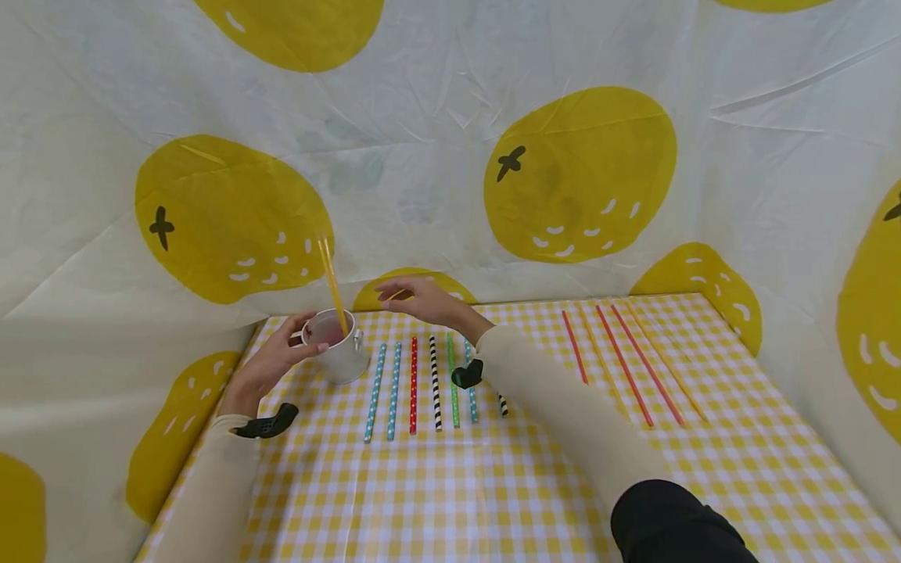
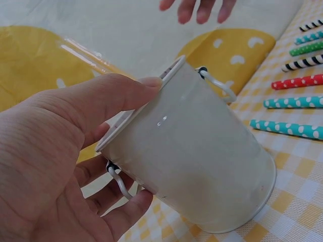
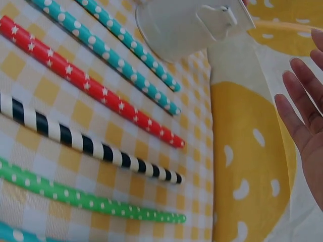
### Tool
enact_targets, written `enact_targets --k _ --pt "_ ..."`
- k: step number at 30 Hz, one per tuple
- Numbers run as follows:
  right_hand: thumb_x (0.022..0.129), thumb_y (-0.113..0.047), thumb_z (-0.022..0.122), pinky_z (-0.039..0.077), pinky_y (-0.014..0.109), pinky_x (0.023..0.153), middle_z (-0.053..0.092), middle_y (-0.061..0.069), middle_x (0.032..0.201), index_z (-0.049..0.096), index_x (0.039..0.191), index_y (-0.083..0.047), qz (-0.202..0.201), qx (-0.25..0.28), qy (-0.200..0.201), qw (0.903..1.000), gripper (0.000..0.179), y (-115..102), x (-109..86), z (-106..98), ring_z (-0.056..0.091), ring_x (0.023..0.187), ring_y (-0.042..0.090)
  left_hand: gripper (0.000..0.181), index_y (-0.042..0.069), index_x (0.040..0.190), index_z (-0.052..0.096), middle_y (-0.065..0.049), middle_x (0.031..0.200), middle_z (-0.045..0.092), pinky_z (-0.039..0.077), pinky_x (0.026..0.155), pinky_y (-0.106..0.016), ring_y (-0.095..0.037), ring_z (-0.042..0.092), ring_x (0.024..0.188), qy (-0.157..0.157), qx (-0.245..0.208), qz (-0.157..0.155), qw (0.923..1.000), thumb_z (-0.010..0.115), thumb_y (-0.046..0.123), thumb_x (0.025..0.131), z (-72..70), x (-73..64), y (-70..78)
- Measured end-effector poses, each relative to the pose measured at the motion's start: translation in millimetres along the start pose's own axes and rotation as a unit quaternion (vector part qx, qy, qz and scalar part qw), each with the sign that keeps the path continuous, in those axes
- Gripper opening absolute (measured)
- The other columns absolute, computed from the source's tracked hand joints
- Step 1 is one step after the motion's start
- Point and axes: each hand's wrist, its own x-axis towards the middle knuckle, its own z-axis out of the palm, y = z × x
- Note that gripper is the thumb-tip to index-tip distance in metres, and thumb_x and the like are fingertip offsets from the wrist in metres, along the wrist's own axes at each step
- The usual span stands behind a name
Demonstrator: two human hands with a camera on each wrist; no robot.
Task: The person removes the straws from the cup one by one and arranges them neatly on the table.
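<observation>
My left hand (image 1: 271, 361) grips the rim of a small white metal bucket (image 1: 346, 361) at the left of the table, thumb over the edge and fingers round the far side. In the left wrist view the bucket (image 2: 202, 151) shows a small loop handle on each side. Translucent orange-yellow straws (image 1: 334, 288) stand inside it, leaning left above the rim. My right hand (image 1: 425, 303) hovers right of these straws, apart from the bucket, fingers extended and holding nothing. Below it lies a row of patterned paper straws, among them a red star-printed straw (image 3: 93, 85) and a green dotted straw (image 3: 86, 198).
Several red straws (image 1: 622, 363) and yellow straws (image 1: 665, 360) lie slanted at the right of the table. A yellow-and-white checked cloth (image 1: 422, 500) covers the table. White fabric walls (image 1: 422, 86) with large yellow fruit prints enclose it at the back and sides.
</observation>
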Motion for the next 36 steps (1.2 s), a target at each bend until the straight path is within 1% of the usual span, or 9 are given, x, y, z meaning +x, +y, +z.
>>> enact_targets --k 5,7,12,17,20,22,27,29,36 --pt "0.104 -0.031 0.060 0.047 0.035 0.104 0.060 0.004 0.142 0.055 0.147 -0.017 -0.007 0.026 -0.016 0.9995 0.046 -6 13.0 15 0.056 0.127 0.023 0.083 0.011 0.163 0.017 -0.018 0.164 0.013 0.040 0.103 -0.040 -0.044 0.029 0.145 0.002 -0.001 -0.001 1.0000 0.069 0.024 0.099 0.5 0.7 0.0" --pt "0.104 -0.031 0.060 0.046 0.035 0.106 0.056 0.003 0.147 0.052 0.150 -0.017 -0.007 0.028 -0.025 0.9993 0.049 -8 17.4 21 0.055 0.130 0.025 0.082 0.011 0.162 0.018 -0.019 0.164 0.015 0.039 0.104 -0.043 -0.044 0.030 0.144 0.002 -0.004 -0.001 1.0000 0.069 0.024 0.099 1.0 1.4 -0.8" --pt "0.104 -0.032 0.059 0.045 0.036 0.107 0.049 -0.002 0.153 0.048 0.153 -0.019 0.011 0.034 -0.036 0.9987 0.052 -11 25.9 32 0.051 0.136 0.025 0.083 0.009 0.162 0.017 -0.019 0.162 0.018 0.035 0.108 -0.050 -0.044 0.031 0.144 0.002 -0.013 0.002 0.9999 0.069 0.023 0.099 2.6 3.2 -2.0" --pt "0.105 -0.033 0.058 0.044 0.039 0.108 0.043 0.002 0.158 0.043 0.156 -0.016 0.018 0.038 -0.046 0.9981 0.056 -14 31.9 38 0.048 0.138 0.028 0.082 0.009 0.162 0.018 -0.019 0.161 0.020 0.035 0.109 -0.052 -0.043 0.030 0.144 0.001 -0.012 0.005 0.9999 0.069 0.024 0.099 3.7 4.3 -2.7" --pt "0.106 -0.031 0.057 0.042 0.042 0.111 0.041 0.004 0.159 0.038 0.158 -0.015 0.020 0.028 -0.056 0.9978 0.058 -16 35.8 43 0.046 0.140 0.031 0.083 0.010 0.162 0.017 -0.018 0.161 0.020 0.035 0.109 -0.053 -0.043 0.030 0.145 0.003 -0.008 0.004 1.0000 0.069 0.026 0.099 3.6 3.7 -2.7" --pt "0.106 -0.031 0.055 0.038 0.044 0.114 0.038 0.004 0.161 0.036 0.159 -0.015 0.025 0.023 -0.065 0.9973 0.059 -17 38.5 46 0.042 0.143 0.032 0.083 0.010 0.162 0.017 -0.018 0.162 0.020 0.033 0.110 -0.054 -0.043 0.029 0.146 0.004 -0.006 0.003 1.0000 0.069 0.027 0.099 3.2 2.9 -2.7" --pt "0.108 -0.029 0.052 0.029 0.046 0.120 0.029 0.004 0.166 0.031 0.161 -0.014 0.034 0.020 -0.085 0.9956 0.059 -21 41.4 53 0.030 0.150 0.030 0.085 0.010 0.163 0.015 -0.019 0.163 0.016 0.031 0.112 -0.058 -0.044 0.026 0.147 0.003 -0.008 0.002 1.0000 0.069 0.026 0.099 3.0 1.0 -2.0" --pt "0.108 -0.027 0.052 0.029 0.045 0.120 0.028 0.004 0.166 0.031 0.161 -0.014 0.035 0.023 -0.089 0.9952 0.058 -22 41.2 54 0.030 0.151 0.029 0.085 0.010 0.163 0.015 -0.019 0.164 0.015 0.031 0.111 -0.058 -0.045 0.026 0.147 0.003 -0.009 0.002 0.9999 0.069 0.025 0.099 3.1 0.7 -1.5" --pt "0.108 -0.026 0.052 0.033 0.045 0.118 0.036 0.009 0.162 0.036 0.159 -0.010 0.025 0.023 -0.084 0.9959 0.056 -20 39.4 49 0.037 0.147 0.033 0.084 0.011 0.163 0.016 -0.018 0.164 0.016 0.032 0.111 -0.058 -0.044 0.026 0.147 0.007 -0.012 -0.001 0.9999 0.069 0.024 0.099 1.3 1.7 -2.3"
